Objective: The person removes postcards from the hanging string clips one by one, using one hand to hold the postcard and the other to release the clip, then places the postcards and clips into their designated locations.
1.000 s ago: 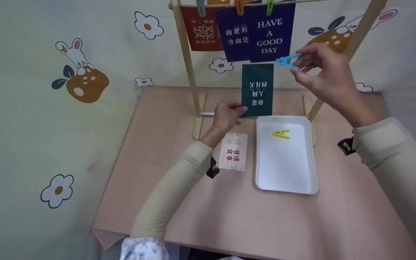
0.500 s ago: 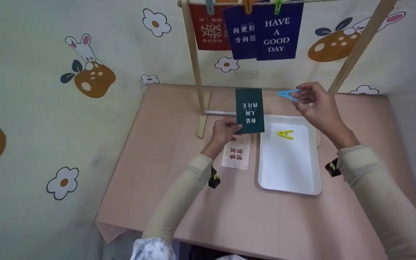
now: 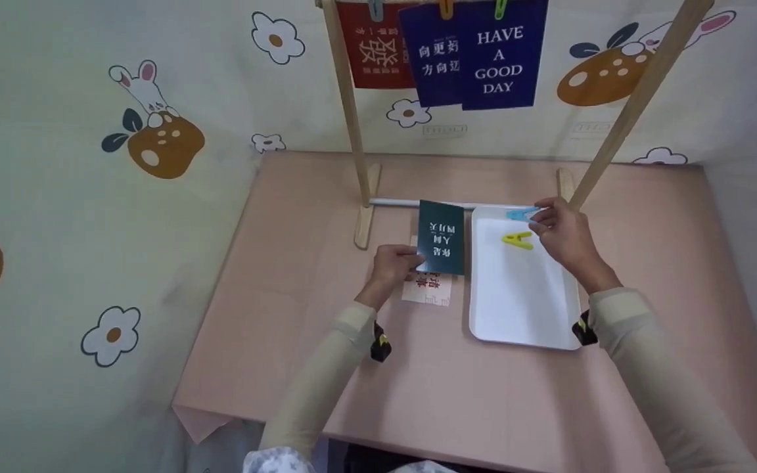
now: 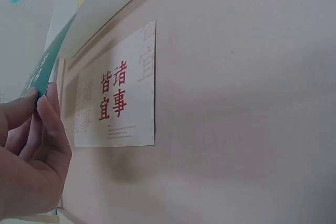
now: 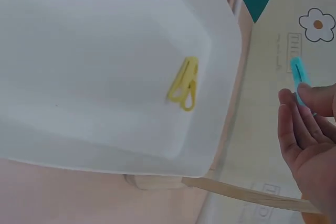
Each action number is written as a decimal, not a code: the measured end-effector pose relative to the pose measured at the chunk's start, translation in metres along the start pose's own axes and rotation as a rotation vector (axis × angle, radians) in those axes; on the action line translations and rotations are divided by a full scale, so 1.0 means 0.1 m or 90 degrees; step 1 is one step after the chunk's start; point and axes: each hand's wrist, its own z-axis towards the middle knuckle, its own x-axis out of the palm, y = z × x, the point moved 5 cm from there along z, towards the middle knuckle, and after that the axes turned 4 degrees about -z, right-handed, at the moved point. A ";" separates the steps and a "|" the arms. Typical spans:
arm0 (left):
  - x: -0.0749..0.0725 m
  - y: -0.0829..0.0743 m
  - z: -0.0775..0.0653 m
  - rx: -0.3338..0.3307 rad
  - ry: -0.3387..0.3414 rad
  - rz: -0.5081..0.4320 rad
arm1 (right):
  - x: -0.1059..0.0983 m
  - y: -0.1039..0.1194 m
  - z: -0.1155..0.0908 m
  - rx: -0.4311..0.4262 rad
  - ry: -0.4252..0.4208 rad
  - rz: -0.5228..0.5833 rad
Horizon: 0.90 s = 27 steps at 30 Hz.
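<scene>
My left hand [image 3: 393,268] pinches a dark green card [image 3: 442,233] with white characters by its lower left corner. In the head view that card overlaps a pale card [image 4: 118,93] with red characters, which lies on the table. Between thumb and fingers my right hand [image 3: 566,233] pinches a light blue clothespin [image 5: 299,77]. The clothespin is over the far end of a white tray [image 3: 523,302]. Inside the tray lies a yellow clothespin [image 3: 518,240].
A wooden frame [image 3: 351,112] with a rope stands behind the tray. From the rope hang a red card [image 3: 375,49] and two dark blue cards [image 3: 500,59], held by clothespins. A white bar [image 3: 395,202] joins the frame's feet low down.
Both hands have come down from near the hanging cards toward the table. The green card is now over the pale card, and the blue clothespin is over the tray.
</scene>
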 end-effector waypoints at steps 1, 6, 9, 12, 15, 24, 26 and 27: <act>0.01 0.03 0.00 -0.011 -0.002 0.002 | 0.03 -0.04 -0.01 0.011 0.009 -0.002; -0.02 0.15 -0.03 -0.044 -0.011 0.003 | 0.14 -0.19 -0.03 0.032 0.039 -0.008; -0.05 0.18 -0.05 -0.059 -0.016 0.002 | 0.19 -0.26 -0.04 0.026 0.036 -0.016; -0.06 0.21 -0.07 -0.067 -0.020 0.022 | 0.24 -0.34 -0.04 0.029 0.032 -0.030; -0.08 0.26 -0.11 -0.069 -0.027 0.067 | 0.34 -0.42 -0.07 0.045 0.046 -0.038; -0.08 0.33 -0.20 -0.045 -0.087 0.195 | 0.52 -0.57 -0.12 0.099 0.112 -0.074; -0.08 0.32 -0.21 -0.030 -0.102 0.230 | 0.52 -0.60 -0.13 0.101 0.114 -0.080; -0.07 0.32 -0.21 -0.019 -0.110 0.246 | 0.52 -0.62 -0.14 0.103 0.115 -0.083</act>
